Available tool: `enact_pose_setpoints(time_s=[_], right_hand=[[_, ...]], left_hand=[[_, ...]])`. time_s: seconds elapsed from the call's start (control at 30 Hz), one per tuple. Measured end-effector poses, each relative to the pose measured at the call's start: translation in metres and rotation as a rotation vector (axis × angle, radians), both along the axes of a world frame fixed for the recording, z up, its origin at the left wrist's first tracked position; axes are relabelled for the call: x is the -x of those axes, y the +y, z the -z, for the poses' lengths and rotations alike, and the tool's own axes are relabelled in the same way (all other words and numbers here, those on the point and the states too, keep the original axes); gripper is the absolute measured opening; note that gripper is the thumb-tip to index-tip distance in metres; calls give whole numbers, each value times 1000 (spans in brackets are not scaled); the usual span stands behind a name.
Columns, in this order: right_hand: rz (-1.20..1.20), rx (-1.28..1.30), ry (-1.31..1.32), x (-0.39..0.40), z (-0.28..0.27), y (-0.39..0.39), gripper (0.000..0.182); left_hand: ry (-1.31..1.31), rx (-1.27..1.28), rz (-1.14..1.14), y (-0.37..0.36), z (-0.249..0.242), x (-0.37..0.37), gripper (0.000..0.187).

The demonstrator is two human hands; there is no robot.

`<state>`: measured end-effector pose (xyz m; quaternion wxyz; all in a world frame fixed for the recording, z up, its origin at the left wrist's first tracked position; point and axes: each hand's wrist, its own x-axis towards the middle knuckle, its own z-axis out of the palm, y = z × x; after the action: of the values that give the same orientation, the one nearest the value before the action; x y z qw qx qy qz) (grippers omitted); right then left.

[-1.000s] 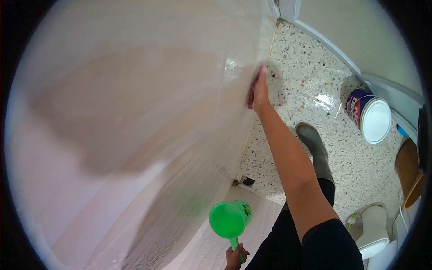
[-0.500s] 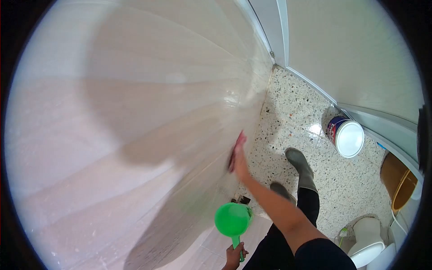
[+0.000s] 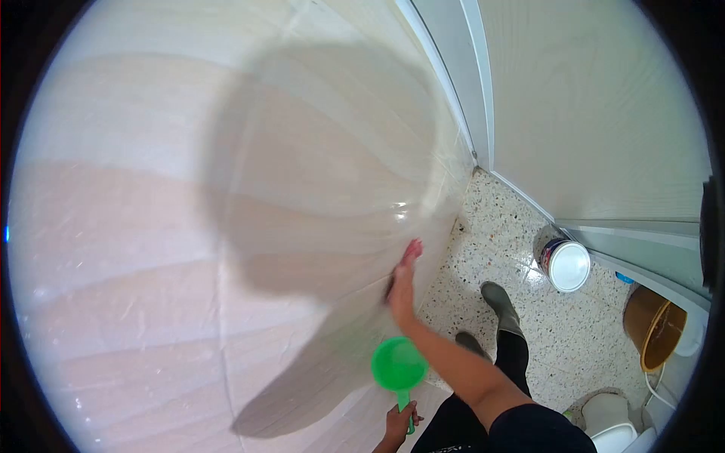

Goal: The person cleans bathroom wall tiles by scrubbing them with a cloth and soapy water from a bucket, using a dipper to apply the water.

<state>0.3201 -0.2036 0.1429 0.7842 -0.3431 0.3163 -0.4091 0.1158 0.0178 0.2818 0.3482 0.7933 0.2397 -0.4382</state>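
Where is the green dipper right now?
In the head view, the green dipper is at lower centre, held by its handle in the left hand, below the right hand.

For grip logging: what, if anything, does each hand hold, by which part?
The left hand holds a round green plastic dipper by its handle; the right hand presses a dark reddish pad under its palm, grip hidden.
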Motion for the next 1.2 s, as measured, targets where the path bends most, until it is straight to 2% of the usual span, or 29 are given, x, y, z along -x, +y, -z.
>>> enact_pose_setpoints(time_s=[0.03,0.1,0.17,0.2,0.27,0.33,0.4,0.47,0.5,0.6,0.63,0.7,0.73,0.8,0.83,0.9,0.93,1.0,1.03,1.1,1.17,1.2], right_hand=[[38,-229,-46,-6,12,-16,65],[70,-341,-181,-6,-3,-81,61],[193,103,65,-13,-51,-117,54],[186,113,58,-7,-85,-114,54],[182,440,307,9,-159,-93,46],[186,692,220,37,-202,-66,48],[76,558,155,64,-213,-35,48],[-395,-171,-77,92,-191,-7,39],[-509,67,11,111,-189,-1,35],[-929,834,208,147,-166,4,25],[-932,849,210,152,-158,13,25],[-1267,1192,723,155,-143,31,29],[-1267,1206,726,154,-142,33,29],[-1442,1674,799,154,-145,35,32],[-1437,1686,799,152,-147,32,32],[-1466,1934,906,145,-151,27,31],[-1469,1939,907,144,-138,32,31],[-1281,1650,870,145,-110,35,28],[-1281,1654,870,146,-136,25,28],[-1343,1366,836,142,-199,-11,23],[-1267,1184,620,137,-241,-45,18],[-1018,1200,421,138,-274,-65,13]], left_hand=[[13,18,2,1,-3,0,26],[17,45,3,-1,-12,-1,27],[39,118,-2,-9,-25,0,27],[33,128,-9,-9,-28,1,27],[55,142,-3,-12,-31,0,33],[67,176,35,-22,-46,-5,33],[84,199,70,-28,-65,-10,33],[81,247,132,-33,-80,-17,31],[75,262,130,-34,-88,-20,31],[29,166,343,-30,-95,-29,38],[23,180,339,-32,-100,-28,38],[-12,126,433,-39,-111,-35,39],[-27,175,435,-42,-118,-34,38],[-40,192,423,-49,-130,-34,37],[-48,198,417,-51,-134,-34,37],[-50,237,400,-50,-132,-38,36],[-34,271,380,-48,-133,-37,36],[-50,297,365,-54,-139,-36,35],[-64,313,352,-59,-145,-37,34],[-39,356,312,-69,-159,-38,33],[-85,327,253,-71,-164,-36,32],[-80,328,253,-70,-163,-36,32]])
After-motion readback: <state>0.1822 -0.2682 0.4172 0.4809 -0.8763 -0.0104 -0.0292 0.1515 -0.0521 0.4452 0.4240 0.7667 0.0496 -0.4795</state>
